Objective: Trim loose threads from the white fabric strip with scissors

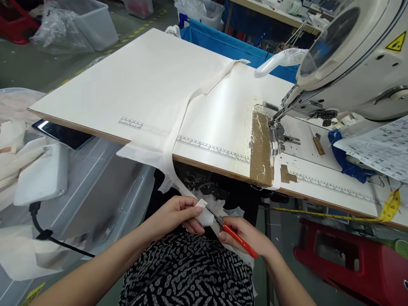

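Observation:
Above my lap, my left hand (183,214) pinches the end of a white fabric piece (205,216) between thumb and fingers. My right hand (244,233) is closed around red-handled scissors (239,240), whose dark tips point up-left and meet the fabric's edge beside my left fingertips. A long white strip (180,117) runs from near my left hand up over the table edge and across the white tabletop. More white fabric hangs below the table edge, behind my hands.
The sewing machine (353,63) stands at the right of the white table (127,76). A yellow measuring tape (390,206) hangs at the right edge, above a red stool (350,263). Plastic bins (92,25) are at the upper left; a white device (44,174) lies left.

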Available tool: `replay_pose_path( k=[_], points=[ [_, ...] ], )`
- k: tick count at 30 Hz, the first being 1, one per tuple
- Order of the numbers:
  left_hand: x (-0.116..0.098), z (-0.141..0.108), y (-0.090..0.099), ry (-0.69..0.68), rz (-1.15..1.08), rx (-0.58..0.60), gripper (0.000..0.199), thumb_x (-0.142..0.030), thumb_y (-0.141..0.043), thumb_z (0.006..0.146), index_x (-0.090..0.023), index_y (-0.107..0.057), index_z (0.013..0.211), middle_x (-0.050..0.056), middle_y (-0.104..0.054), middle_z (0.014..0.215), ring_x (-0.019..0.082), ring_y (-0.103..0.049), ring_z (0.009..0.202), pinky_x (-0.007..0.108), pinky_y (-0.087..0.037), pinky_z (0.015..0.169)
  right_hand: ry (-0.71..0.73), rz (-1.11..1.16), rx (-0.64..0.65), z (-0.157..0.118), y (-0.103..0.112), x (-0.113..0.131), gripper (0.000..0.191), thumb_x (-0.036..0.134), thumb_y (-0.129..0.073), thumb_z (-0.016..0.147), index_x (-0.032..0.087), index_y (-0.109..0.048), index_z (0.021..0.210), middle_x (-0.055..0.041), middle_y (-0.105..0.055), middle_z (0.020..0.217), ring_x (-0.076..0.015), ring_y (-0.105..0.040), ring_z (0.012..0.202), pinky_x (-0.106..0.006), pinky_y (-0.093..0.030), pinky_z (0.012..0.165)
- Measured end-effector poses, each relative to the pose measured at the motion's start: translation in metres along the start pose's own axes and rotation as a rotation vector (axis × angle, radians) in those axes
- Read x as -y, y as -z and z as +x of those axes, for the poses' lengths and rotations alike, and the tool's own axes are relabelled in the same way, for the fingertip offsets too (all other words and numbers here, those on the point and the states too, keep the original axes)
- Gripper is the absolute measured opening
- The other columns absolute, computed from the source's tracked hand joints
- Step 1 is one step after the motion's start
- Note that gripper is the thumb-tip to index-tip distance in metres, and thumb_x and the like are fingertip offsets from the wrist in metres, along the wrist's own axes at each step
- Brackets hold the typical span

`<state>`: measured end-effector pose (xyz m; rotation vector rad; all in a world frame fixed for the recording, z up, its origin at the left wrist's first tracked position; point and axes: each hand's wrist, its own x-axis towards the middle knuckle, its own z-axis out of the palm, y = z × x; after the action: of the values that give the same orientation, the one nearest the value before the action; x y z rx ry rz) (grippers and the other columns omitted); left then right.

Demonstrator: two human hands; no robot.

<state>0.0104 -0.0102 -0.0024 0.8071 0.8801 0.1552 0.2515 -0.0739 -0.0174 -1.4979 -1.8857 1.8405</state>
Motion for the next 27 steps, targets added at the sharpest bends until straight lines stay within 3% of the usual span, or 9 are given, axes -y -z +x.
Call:
replay_pose_path(
  k=[7,15,27],
  points=[
    [-0.004,0.001,0.002,-0.018,0.025,-0.058,0.042,-0.053,-0.06,0.082,-0.011,-0.06,0.085,0.011,-0.072,0.076,0.018,-0.071,0.073,0.018,-0.052,0.062,-0.03,-0.104,-0.043,0.006,-0.002,-0.004,0.052,0.062,-0.058,0.082,0.014,-0.04,0.07,0.004,-0.036,0.062,-0.0041,-0.029,0.057,-0.019,-0.019,0.052],
    [0.001,0.004,0.004,-0.036,0.007,-0.038,0.041,-0.051,-0.059,0.084,-0.009,-0.061,0.083,0.011,-0.072,0.075,0.017,-0.071,0.071,0.017,-0.053,0.062,-0.073,-0.181,-0.135,0.006,-0.011,-0.002,0.058,0.064,-0.059,0.081,0.014,-0.034,0.065,0.0039,-0.034,0.059,-0.0041,-0.026,0.056,-0.019,-0.017,0.051],
    [0.003,0.005,0.003,-0.016,-0.016,-0.02,0.04,-0.05,-0.061,0.083,-0.009,-0.06,0.082,0.011,-0.072,0.073,0.016,-0.071,0.068,0.017,-0.054,0.061,-0.058,-0.371,-0.192,0.009,-0.012,0.007,0.052,0.064,-0.052,0.085,0.015,-0.041,0.072,0.0024,-0.048,0.064,-0.0053,-0.032,0.056,-0.019,-0.017,0.054]
  ],
)
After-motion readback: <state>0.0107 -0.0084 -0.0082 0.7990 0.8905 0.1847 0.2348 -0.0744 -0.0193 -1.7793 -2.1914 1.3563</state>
